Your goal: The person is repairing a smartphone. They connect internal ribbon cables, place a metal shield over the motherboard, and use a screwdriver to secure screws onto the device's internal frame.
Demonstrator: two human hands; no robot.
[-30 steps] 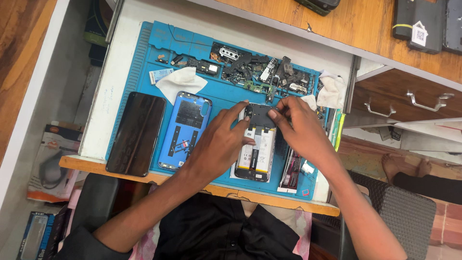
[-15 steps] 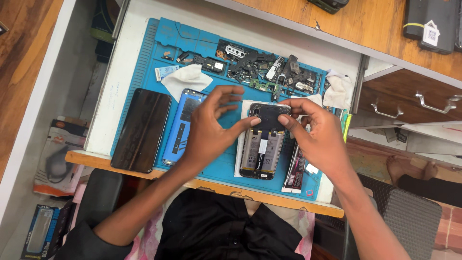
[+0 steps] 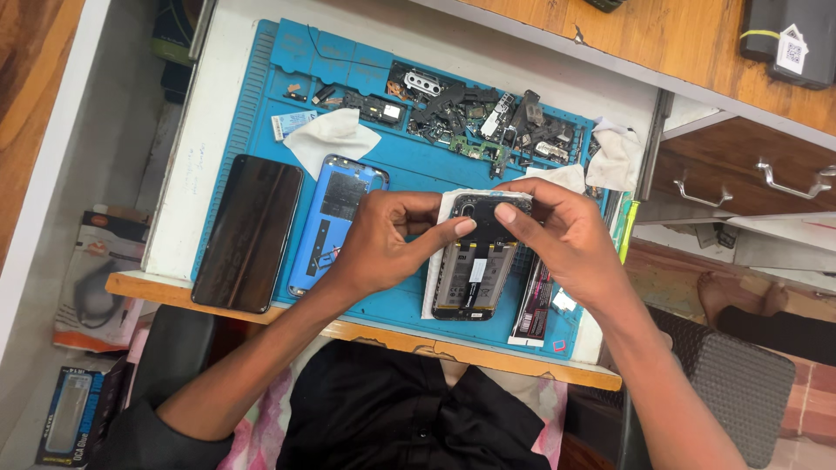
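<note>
Both hands have shifted lower over the opened phone [image 3: 475,278] on the blue mat [image 3: 261,78]. Left hand [image 3: 383,239] and right hand [image 3: 557,239] pinch its top edge; loose parts [image 3: 488,122] lie beyond.

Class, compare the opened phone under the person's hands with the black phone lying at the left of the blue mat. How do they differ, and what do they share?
The opened phone shows its inner parts and battery; the black phone shows only a plain, dark, glossy face. The left hand and right hand touch the opened phone's top end; the black phone lies untouched. The opened phone rests on a white cloth; the black phone lies at the mat's left edge. Both lie flat, lengthwise, on the blue mat.
</note>
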